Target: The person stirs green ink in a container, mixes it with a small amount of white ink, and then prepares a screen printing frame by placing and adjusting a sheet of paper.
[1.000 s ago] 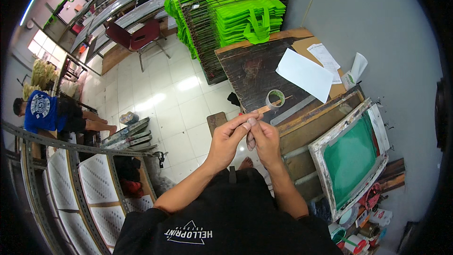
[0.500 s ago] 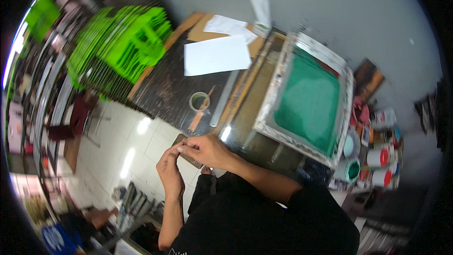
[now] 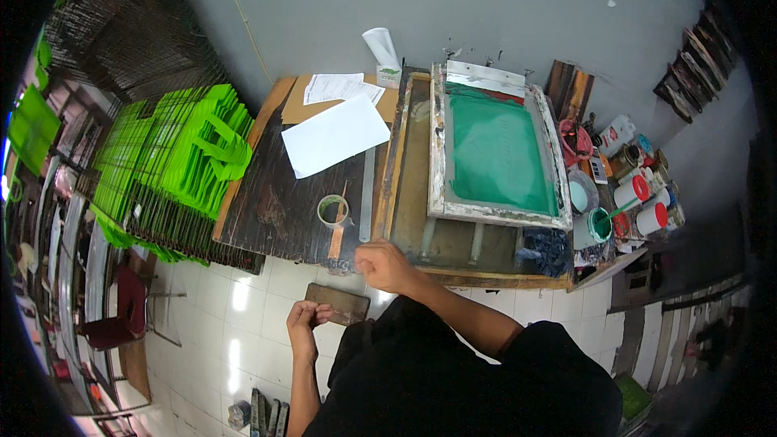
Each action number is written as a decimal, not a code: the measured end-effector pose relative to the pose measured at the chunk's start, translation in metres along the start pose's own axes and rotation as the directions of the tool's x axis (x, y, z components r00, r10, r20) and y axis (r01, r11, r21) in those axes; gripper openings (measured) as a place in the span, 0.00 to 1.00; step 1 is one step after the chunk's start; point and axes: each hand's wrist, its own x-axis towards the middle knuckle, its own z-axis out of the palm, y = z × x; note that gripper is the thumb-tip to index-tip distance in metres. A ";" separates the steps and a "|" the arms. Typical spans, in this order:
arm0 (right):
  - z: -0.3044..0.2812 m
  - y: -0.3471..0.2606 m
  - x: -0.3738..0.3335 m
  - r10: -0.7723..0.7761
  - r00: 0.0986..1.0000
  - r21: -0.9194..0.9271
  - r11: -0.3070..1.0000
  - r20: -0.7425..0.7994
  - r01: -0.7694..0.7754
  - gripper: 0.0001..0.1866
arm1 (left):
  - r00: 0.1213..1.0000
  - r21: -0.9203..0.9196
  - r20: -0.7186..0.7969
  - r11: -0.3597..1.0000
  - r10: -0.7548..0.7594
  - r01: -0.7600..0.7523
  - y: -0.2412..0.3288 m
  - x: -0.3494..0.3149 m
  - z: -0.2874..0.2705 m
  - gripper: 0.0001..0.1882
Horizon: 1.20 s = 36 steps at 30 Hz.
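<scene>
My right hand (image 3: 387, 265) is closed, its fingers curled at the near edge of the dark wooden table (image 3: 259, 210). Lower and to the left, my left hand (image 3: 305, 325) has its fingers bent in toward the thumb. Whatever either hand pinches, if anything, is hidden or too small to make out. Just beyond my right hand lie a flat orange-brown strip (image 3: 336, 243) and a roll of tape (image 3: 331, 210). A grey metal ruler (image 3: 367, 194) stretches away from that hand. To the right, a screen-printing frame (image 3: 438, 146) with green mesh rests tilted on a wood-edged glass-like top.
White paper sheets (image 3: 336, 137) and a white box (image 3: 388, 74) occupy the far table. Bright green bags (image 3: 186, 146) fill wire racks at left. Paint tubs (image 3: 589, 231) crowd the right; a dark cloth (image 3: 546, 251) lies near the frame. Below the table edge is a brown board (image 3: 340, 301).
My hands were together at the fingertips; now they are apart, the right one near the table edge and the left one lower. The view has turned and straightened.
</scene>
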 end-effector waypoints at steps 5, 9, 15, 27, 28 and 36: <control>-0.005 -0.016 -0.017 0.156 0.968 -0.061 0.983 -0.196 -0.171 0.09 | 0.999 0.047 -0.019 0.998 -0.051 0.052 -0.015 -0.009 -0.061 0.09; -0.009 -0.049 -0.044 0.447 0.846 0.029 0.888 -0.289 -0.459 0.16 | 0.996 0.070 0.019 0.994 -0.083 0.081 -0.026 -0.006 -0.086 0.08; -0.011 -0.056 -0.099 0.471 0.754 0.067 0.864 -0.457 -0.499 0.15 | 0.981 0.096 0.154 0.990 -0.121 0.107 -0.038 0.004 -0.088 0.09; -0.106 -0.057 -0.168 0.353 0.490 0.055 0.850 -0.797 -0.524 0.14 | 0.933 0.182 0.358 0.983 -0.048 -0.019 0.004 0.018 0.010 0.26; -0.121 -0.057 -0.174 0.216 0.502 -0.099 0.843 -0.837 -0.528 0.15 | 0.918 0.113 0.395 0.994 -0.042 -0.004 0.011 0.013 0.022 0.26; -0.208 -0.039 -0.223 -0.053 0.558 -0.448 0.661 -0.828 -0.602 0.24 | 0.736 -0.312 0.663 0.944 0.136 0.107 0.061 -0.038 0.168 0.34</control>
